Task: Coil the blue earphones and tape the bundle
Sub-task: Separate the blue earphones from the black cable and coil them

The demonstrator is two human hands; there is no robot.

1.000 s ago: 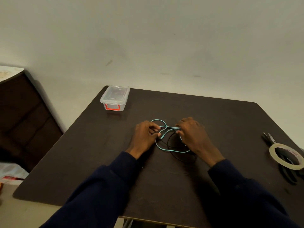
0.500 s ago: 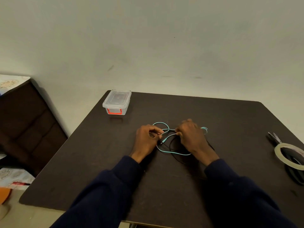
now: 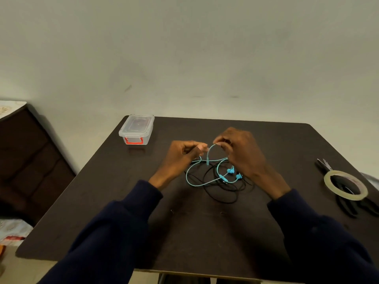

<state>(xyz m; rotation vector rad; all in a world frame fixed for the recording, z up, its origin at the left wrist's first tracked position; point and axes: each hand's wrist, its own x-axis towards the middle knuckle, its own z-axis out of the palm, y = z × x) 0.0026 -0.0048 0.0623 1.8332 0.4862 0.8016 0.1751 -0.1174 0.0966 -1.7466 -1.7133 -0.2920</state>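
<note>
Just starting: pinching loose blue earphones (image 3: 230,171) cord w/ L hand (image 3: 181,157) & R hand (image 3: 243,154); yet to coil, yet to use tape roll (image 3: 327,182) at right.

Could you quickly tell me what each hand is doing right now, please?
Left hand: closed, pinching the cable of the blue earphones.
Right hand: closed, pinching the same cable just beside the left grip.

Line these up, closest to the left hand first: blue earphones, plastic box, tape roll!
1. blue earphones: right at the fingertips of the left hand.
2. plastic box: far left table corner.
3. tape roll: right edge, beyond the right hand.
</note>
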